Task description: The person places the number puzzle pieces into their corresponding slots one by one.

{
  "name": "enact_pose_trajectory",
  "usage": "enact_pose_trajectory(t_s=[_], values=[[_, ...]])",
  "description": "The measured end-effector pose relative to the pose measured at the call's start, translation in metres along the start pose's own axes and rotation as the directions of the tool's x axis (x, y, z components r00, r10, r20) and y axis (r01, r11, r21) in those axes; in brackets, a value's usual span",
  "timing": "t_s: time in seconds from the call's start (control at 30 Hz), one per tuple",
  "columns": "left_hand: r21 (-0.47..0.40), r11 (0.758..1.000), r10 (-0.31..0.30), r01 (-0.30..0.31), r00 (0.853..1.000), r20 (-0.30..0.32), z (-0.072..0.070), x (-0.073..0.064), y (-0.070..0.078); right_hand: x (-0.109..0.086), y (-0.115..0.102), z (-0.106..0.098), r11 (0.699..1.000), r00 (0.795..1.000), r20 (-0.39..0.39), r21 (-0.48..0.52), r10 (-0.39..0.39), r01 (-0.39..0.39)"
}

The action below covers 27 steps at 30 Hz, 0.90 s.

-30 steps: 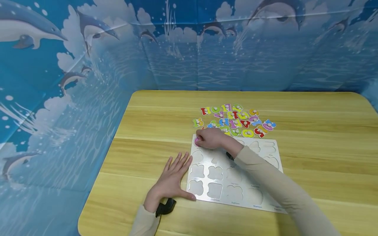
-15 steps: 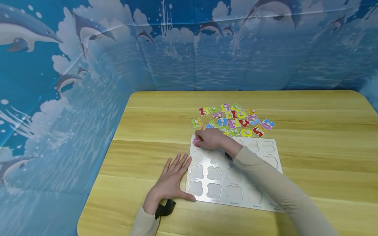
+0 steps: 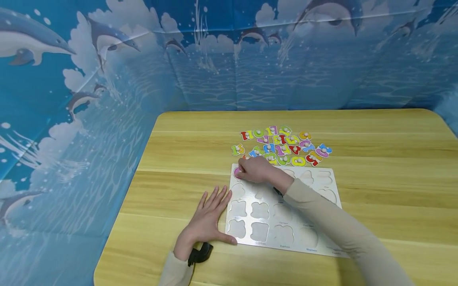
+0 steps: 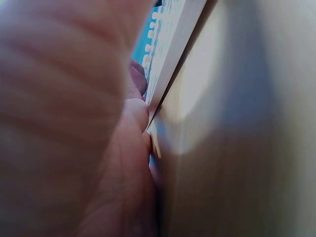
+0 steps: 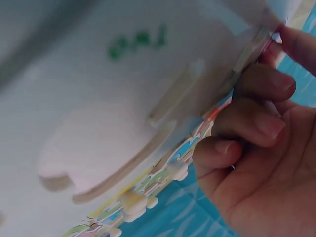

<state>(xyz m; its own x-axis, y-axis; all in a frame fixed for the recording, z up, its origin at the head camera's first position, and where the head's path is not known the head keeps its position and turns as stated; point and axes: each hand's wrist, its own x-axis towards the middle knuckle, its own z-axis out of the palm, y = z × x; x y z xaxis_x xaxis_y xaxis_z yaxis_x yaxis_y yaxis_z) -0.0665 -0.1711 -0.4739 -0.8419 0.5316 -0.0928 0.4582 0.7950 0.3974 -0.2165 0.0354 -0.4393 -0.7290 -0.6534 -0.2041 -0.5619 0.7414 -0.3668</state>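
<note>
The white number puzzle board lies flat on the table. At its far left corner, my right hand pinches a pink-purple number piece over the corner recess. The hand covers much of the piece, so I cannot tell whether it sits fully flush. In the right wrist view, the other fingers curl beneath thumb and forefinger, beside a recess marked "TWO". My left hand rests spread at the board's left edge, with its thumb at the near left corner. The left wrist view shows that edge close to the fingers.
Several coloured number pieces with round knobs, among them a red 4, lie loosely grouped just beyond the board's far edge. The wooden table has rounded corners. A blue dolphin-print curtain hangs behind it and along the left.
The head view has shifted slightly. Both hands stay practically where they were, the right one still pinching the pink-purple piece at the corner recess.
</note>
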Motion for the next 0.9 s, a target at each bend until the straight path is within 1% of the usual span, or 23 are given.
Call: enact_pose_trajectory(t_s=[0.1,0.23,0.43,0.53,0.67,0.8,0.9], values=[[-0.001,1.000,0.000,0.000,1.000,0.000,0.000,0.000,0.000,-0.003,0.001,0.002,0.999,0.999,-0.041,0.036,-0.013,0.014],[-0.006,1.000,0.001,-0.001,1.000,0.002,0.001,0.000,0.000,-0.010,0.006,0.003,0.994,0.996,-0.083,0.108,-0.018,0.027],[-0.011,1.000,0.001,-0.001,1.000,-0.007,0.000,-0.001,-0.001,-0.018,0.017,-0.008,0.982,0.993,-0.118,0.190,0.011,0.012],[-0.011,1.000,-0.001,0.001,1.000,-0.011,0.001,-0.002,-0.002,-0.016,0.025,-0.016,0.977,0.989,-0.145,0.213,0.031,0.001],[-0.023,1.000,0.006,-0.006,1.000,-0.016,0.002,-0.002,-0.003,-0.013,0.036,-0.024,0.975,0.978,-0.197,0.222,0.067,-0.022],[-0.027,1.000,0.005,-0.006,1.000,-0.012,0.002,-0.001,-0.002,-0.014,0.043,-0.028,0.967,0.976,-0.194,0.249,0.103,-0.052],[-0.023,1.000,-0.010,0.010,1.000,0.003,0.002,0.000,-0.001,-0.011,0.045,-0.026,0.973,0.979,-0.179,0.223,0.103,-0.061]])
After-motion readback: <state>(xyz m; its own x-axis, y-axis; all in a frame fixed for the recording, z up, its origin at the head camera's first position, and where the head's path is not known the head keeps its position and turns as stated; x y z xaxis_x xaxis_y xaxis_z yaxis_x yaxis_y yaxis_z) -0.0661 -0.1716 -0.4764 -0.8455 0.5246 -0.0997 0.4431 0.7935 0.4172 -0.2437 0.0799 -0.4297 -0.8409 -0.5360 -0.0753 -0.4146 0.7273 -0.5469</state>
